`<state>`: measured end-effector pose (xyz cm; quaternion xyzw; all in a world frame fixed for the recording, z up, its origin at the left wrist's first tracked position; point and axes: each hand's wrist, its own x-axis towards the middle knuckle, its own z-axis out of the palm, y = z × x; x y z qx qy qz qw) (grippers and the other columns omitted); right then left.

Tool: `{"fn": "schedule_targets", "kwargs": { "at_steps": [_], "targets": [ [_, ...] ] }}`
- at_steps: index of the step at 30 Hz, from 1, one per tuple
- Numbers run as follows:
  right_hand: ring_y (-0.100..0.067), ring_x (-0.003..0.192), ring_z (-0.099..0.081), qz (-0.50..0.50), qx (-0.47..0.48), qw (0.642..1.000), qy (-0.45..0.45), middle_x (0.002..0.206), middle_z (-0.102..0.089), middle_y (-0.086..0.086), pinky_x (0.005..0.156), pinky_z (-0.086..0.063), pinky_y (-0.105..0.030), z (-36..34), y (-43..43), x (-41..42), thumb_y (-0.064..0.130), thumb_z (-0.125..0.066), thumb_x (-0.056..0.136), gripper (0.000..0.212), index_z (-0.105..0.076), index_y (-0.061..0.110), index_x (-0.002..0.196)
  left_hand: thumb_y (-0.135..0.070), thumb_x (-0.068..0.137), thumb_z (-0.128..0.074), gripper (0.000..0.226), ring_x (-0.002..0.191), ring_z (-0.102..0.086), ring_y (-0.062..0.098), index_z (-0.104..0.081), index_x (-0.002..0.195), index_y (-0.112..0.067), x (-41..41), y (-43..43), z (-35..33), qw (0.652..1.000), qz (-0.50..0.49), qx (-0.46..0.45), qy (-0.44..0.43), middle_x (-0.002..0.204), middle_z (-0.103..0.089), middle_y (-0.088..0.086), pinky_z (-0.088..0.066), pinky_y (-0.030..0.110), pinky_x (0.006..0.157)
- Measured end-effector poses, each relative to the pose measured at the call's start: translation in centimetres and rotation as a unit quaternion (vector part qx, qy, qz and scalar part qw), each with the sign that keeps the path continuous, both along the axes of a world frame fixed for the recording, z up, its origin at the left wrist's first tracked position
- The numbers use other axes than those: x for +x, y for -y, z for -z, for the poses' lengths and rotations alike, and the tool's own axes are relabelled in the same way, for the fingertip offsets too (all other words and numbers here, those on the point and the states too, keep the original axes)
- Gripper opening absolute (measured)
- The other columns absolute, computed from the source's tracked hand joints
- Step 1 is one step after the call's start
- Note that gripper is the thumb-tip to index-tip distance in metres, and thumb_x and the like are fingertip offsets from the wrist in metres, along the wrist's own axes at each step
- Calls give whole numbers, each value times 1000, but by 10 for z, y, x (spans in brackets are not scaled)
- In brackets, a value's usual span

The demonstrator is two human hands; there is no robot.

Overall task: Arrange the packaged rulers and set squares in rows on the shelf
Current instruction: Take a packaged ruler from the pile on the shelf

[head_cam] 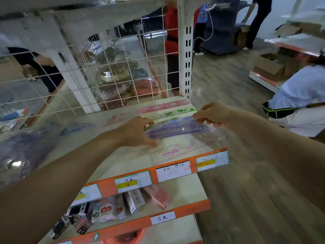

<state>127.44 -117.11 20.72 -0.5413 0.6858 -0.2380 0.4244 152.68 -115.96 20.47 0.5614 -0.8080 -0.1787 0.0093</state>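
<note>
Both hands hold one purple ruler packet [175, 128] just above the shelf [123, 155], near its right end. At the packet's left end, the left hand [137, 132] curls thumb and fingers round it; the right hand [212, 114] pinches its right end. The packet lies crosswise between them, slightly tilted. Beneath it, toward the shelf's front edge, lies a front pink packet [175, 152]. Behind it, toward the back edge, a green ruler packet [168, 114] and a rear pink packet [163, 105] lie in parallel rows. Price labels [173, 169] line the orange front edge.
</note>
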Motion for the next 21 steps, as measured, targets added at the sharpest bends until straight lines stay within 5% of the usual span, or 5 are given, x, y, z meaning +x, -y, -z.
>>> {"fn": "schedule_targets", "kwargs": {
  "at_steps": [5,10,15,19,21],
  "targets": [
    [-12,56,-40,-17,-13,997,-69,79,-57,-8,45,-29,-20,3,2,-1,15,-66,85,27,-68,-5,103,-38,77,-75,85,117,-51,23,-32,146,-13,-2,3,5,1000,-11,22,-16,136,-50,7,-42,32,99],
    [-6,64,-51,-83,-65,987,-117,77,-59,4,43,-38,-8,6,-1,-1,16,-65,88,40,-55,18,127,-37,79,-73,34,72,-48,15,-62,101,-13,-3,5,6,1000,0,-13,-17,76,-51,-5,-34,25,60],
    [-17,100,-55,-173,-40,958,-225,116,-59,-1,80,-41,-25,5,-1,-3,37,-70,82,42,-65,18,119,-36,79,-73,23,61,-41,9,-58,77,-18,-3,4,6,999,1,-2,-34,67,-46,-5,-32,27,59],
    [-16,95,-54,-224,-57,935,-267,106,-58,0,81,-42,-25,0,-5,-1,31,-67,85,39,-63,13,119,-36,79,-73,23,64,-45,11,-56,75,-20,-6,3,4,1000,4,3,-30,68,-48,-5,-34,26,59],
    [-18,102,-54,-226,-56,931,-282,118,-58,-3,85,-42,-26,0,-4,-1,32,-67,85,44,-58,16,125,-38,80,-72,24,74,-50,14,-60,89,-19,-5,3,0,999,-1,8,-39,77,-53,-5,-36,21,61]
  ]
}}
